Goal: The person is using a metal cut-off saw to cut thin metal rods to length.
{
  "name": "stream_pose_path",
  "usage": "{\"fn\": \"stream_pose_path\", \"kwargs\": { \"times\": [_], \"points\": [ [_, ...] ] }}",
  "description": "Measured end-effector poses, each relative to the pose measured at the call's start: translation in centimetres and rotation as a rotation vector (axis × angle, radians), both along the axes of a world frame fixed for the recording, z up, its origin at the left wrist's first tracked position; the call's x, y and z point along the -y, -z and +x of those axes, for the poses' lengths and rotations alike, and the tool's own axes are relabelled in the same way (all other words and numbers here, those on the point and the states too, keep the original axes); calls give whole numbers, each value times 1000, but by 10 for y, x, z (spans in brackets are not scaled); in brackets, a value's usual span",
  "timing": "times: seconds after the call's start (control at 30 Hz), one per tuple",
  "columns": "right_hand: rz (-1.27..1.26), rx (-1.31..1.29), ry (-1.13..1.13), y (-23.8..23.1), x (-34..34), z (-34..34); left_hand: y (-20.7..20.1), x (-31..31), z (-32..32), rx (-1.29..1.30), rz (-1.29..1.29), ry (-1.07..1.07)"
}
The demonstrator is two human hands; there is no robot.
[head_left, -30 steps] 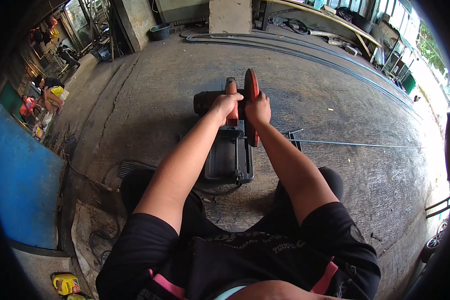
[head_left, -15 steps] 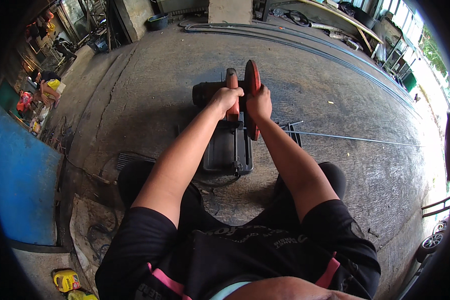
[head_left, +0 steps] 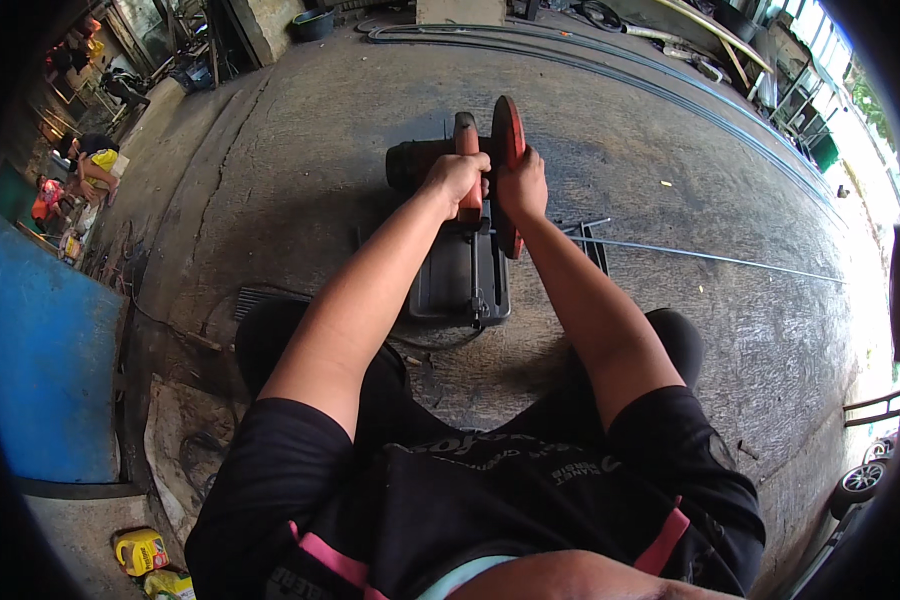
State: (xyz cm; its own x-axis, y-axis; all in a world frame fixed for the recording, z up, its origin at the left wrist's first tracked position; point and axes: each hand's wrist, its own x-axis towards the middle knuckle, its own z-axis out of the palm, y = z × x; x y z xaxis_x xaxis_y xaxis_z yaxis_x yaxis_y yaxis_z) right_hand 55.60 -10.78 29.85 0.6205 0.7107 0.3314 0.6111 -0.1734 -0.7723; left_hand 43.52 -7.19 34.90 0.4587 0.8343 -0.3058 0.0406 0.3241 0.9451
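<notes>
A cut-off saw stands on the floor in front of me, with a dark motor [head_left: 410, 163] at its left and a black base [head_left: 435, 290] nearer to me. My left hand [head_left: 457, 182] is closed round its upright orange handle [head_left: 467, 137]. At the near right edge of the round red blade guard [head_left: 508, 125], my right hand [head_left: 522, 186] is closed, its fingertips mostly hidden. A thin metal rod [head_left: 710, 257] runs from beside the base off to the right, over a small black metal stand [head_left: 592, 243].
Long bent metal bars [head_left: 570, 58] lie across the floor at the back. A blue panel [head_left: 45, 350] stands at the left, near a crouching person [head_left: 95, 165]. Yellow containers [head_left: 140, 551] sit at lower left, a dark bucket [head_left: 312, 25] at the back, a wheel [head_left: 860, 482] at right.
My view has tipped slightly, so the saw, my hands and the floor things sit a little higher in it. Both hands keep their holds on the saw.
</notes>
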Motion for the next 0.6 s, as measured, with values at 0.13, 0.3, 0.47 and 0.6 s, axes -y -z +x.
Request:
{"fn": "stream_pose_path", "kwargs": {
  "times": [0.13, 0.3, 0.47, 0.6],
  "points": [
    [54, 19, -2, 9, 4, -1, 8, 6, -3, 5, 52, -24],
    [100, 67, 14, 25, 11, -5, 22, 19, -8, -33, 107, -32],
    [160, 78, 8, 35, 15, -6, 29, 25, -10, -22, 121, -35],
    [152, 65, 6, 37, 19, -8, 31, 31, -12, -20, 147, -51]
  ]
}}
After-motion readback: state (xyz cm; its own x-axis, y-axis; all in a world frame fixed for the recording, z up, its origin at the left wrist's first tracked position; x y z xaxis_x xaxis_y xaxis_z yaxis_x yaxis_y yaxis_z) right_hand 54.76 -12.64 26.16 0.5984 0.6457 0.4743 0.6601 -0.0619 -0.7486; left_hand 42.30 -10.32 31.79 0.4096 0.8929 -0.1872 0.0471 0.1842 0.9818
